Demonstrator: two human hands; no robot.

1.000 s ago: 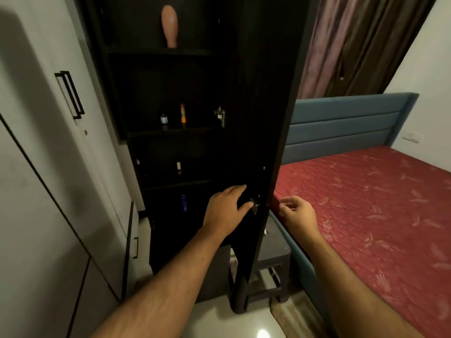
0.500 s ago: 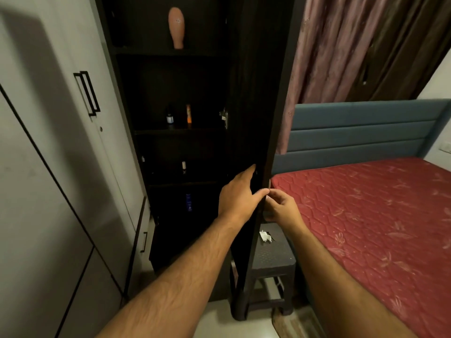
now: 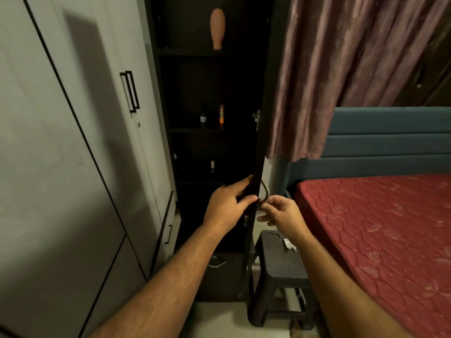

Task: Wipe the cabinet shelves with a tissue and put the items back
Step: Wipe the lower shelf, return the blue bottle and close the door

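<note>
Cabinet door (image 3: 258, 152): edge-on, swung narrower than half a second ago. Left hand (image 3: 228, 208) grips its edge; right hand (image 3: 280, 215) now pinches the metal handle (image 3: 264, 193). Tissue (image 3: 289, 244): on stool (image 3: 280, 262), below the right hand.

Two bare forearms reach up from the bottom of the frame, uncovered from elbow to wrist, with no sleeve, cuff or glove on either. The left hand (image 3: 228, 207) and the right hand (image 3: 280, 215) carry no ring, watch, bracelet or strap (at least on the sides facing the camera). Fine hair shows along the left forearm, and tendons stand out under the skin near its wrist. Fingernails look short and unpainted in the dim room light.
</note>
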